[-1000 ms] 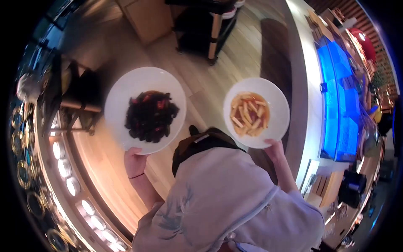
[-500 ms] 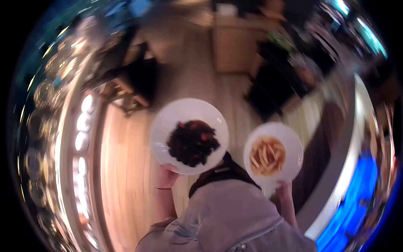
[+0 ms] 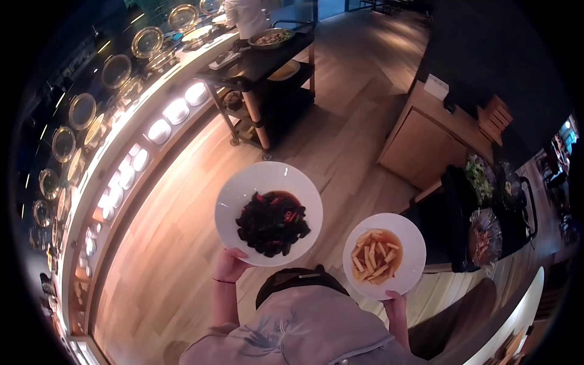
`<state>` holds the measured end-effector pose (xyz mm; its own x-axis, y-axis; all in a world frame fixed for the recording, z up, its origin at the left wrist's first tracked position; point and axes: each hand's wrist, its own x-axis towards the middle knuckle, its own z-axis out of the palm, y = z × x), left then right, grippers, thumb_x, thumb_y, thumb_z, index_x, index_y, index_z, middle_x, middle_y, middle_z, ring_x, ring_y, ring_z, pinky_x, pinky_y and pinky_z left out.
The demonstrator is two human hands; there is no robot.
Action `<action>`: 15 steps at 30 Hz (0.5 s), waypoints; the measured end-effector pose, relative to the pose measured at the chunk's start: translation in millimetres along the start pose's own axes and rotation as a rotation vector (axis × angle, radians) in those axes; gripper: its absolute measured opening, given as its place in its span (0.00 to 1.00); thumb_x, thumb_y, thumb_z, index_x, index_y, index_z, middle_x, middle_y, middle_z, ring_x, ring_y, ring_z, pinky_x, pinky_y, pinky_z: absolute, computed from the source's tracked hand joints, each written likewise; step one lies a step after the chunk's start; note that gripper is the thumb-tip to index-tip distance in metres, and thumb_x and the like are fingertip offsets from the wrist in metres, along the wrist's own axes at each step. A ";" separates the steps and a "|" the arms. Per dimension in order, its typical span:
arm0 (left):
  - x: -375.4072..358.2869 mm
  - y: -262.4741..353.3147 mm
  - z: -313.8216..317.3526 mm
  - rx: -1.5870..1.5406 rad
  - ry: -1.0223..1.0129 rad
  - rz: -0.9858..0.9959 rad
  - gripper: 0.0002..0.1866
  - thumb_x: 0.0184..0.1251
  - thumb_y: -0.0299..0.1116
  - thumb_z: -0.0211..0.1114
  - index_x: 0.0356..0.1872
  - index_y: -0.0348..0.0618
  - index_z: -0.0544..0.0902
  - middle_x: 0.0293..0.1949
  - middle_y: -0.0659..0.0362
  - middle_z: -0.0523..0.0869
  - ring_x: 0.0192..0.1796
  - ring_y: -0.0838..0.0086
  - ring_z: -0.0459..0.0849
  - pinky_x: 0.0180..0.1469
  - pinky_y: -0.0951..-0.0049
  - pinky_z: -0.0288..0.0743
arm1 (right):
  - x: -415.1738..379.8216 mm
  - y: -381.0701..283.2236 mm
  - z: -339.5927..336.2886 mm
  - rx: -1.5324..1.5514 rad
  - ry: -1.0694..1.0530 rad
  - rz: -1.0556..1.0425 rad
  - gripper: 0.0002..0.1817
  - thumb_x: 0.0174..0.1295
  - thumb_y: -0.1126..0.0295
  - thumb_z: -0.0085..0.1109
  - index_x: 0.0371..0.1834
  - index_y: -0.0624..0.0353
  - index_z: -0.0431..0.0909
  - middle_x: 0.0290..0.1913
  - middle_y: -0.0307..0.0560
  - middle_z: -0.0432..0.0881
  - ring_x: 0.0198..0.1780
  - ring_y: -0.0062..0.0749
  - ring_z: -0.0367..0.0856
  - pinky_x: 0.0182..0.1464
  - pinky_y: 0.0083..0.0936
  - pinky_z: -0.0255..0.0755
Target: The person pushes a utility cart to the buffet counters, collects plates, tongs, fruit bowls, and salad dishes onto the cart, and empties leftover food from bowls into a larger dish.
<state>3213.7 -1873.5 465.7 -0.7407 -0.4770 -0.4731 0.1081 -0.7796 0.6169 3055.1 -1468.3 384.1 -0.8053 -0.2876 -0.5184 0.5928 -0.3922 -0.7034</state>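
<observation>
My left hand (image 3: pixel 231 266) grips the near rim of a white plate (image 3: pixel 227 198), held level above the floor. A heap of dark, glossy food (image 3: pixel 272 226) with red pepper pieces lies in it; the fingers under the plate are hidden. A smaller white plate (image 3: pixel 415 246) is in my right hand (image 3: pixel 395 305), which pinches its near edge. Pale, stick-shaped food (image 3: pixel 376 257) rests there in brown sauce. The two plates are side by side, apart from each other, in front of my body.
To the left runs a lit buffet counter (image 3: pixel 131 164) with stacked white dishes and round chafing dishes. Ahead stands a dark cart (image 3: pixel 267 70) bearing a large pan, near a person in white (image 3: pixel 244 18). A wooden cabinet (image 3: pixel 420 146) and a black cart (image 3: pixel 447 219) are on the right.
My view has swung left, so the carts and cabinet now appear farther right, and it is sharper. Both plates stay in my hands, slightly lower in view.
</observation>
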 end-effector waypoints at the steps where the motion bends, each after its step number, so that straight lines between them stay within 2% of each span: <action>1: 0.6 -0.2 -3.1 0.004 0.021 -0.008 0.26 0.39 0.19 0.50 0.48 0.33 0.69 0.46 0.49 0.75 0.48 0.55 0.75 0.48 0.48 0.72 | 11.4 -6.0 -0.1 -0.013 -0.006 0.012 0.34 0.40 0.83 0.51 0.57 0.61 0.56 0.50 0.53 0.68 0.48 0.46 0.74 0.42 0.40 0.76; 5: -8.0 -9.9 -6.5 -0.059 0.127 0.050 0.26 0.40 0.18 0.49 0.49 0.33 0.68 0.47 0.49 0.75 0.49 0.53 0.74 0.48 0.47 0.72 | 52.3 -13.5 -9.5 -0.033 -0.052 0.071 0.36 0.39 0.85 0.50 0.58 0.61 0.54 0.52 0.52 0.66 0.50 0.47 0.71 0.44 0.42 0.74; 8: -2.7 -18.7 -13.8 -0.115 0.147 0.164 0.27 0.40 0.18 0.49 0.50 0.33 0.68 0.48 0.48 0.74 0.49 0.52 0.74 0.48 0.47 0.71 | 89.3 -12.4 -8.4 -0.039 -0.128 0.103 0.37 0.39 0.86 0.49 0.59 0.59 0.54 0.53 0.52 0.65 0.52 0.48 0.69 0.46 0.43 0.72; 10: -2.2 -21.7 -14.3 -0.157 0.189 0.141 0.27 0.41 0.18 0.50 0.51 0.33 0.67 0.48 0.47 0.73 0.50 0.52 0.73 0.48 0.46 0.71 | 106.8 -18.1 0.3 -0.060 -0.168 0.135 0.37 0.39 0.86 0.49 0.59 0.58 0.54 0.54 0.51 0.64 0.53 0.48 0.68 0.48 0.44 0.71; 12: -9.8 -26.7 -16.5 -0.200 0.205 0.159 0.28 0.41 0.18 0.50 0.51 0.33 0.66 0.48 0.47 0.73 0.49 0.51 0.73 0.48 0.46 0.71 | 109.1 -26.8 8.4 -0.080 -0.163 0.272 0.38 0.38 0.86 0.49 0.60 0.57 0.54 0.55 0.51 0.63 0.55 0.47 0.66 0.50 0.46 0.69; 14: 1.7 -18.6 -22.8 -0.218 0.197 0.192 0.28 0.40 0.17 0.50 0.52 0.32 0.66 0.48 0.46 0.73 0.49 0.51 0.73 0.47 0.46 0.72 | 132.6 -19.3 24.8 -0.103 -0.211 0.272 0.39 0.38 0.85 0.50 0.60 0.57 0.53 0.55 0.51 0.63 0.55 0.48 0.66 0.50 0.47 0.68; 15: 11.1 -11.0 -28.7 -0.225 0.243 0.199 0.30 0.40 0.16 0.49 0.53 0.33 0.64 0.49 0.45 0.72 0.49 0.49 0.74 0.44 0.43 0.72 | 144.7 -16.7 35.2 -0.107 -0.225 0.262 0.39 0.38 0.84 0.50 0.60 0.57 0.53 0.56 0.51 0.63 0.56 0.48 0.65 0.50 0.48 0.67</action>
<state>3223.4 -1881.9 435.6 -0.5151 -0.6890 -0.5099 0.3966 -0.7190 0.5708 2928.7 -1534.1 338.0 -0.5991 -0.5560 -0.5762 0.7663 -0.1896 -0.6138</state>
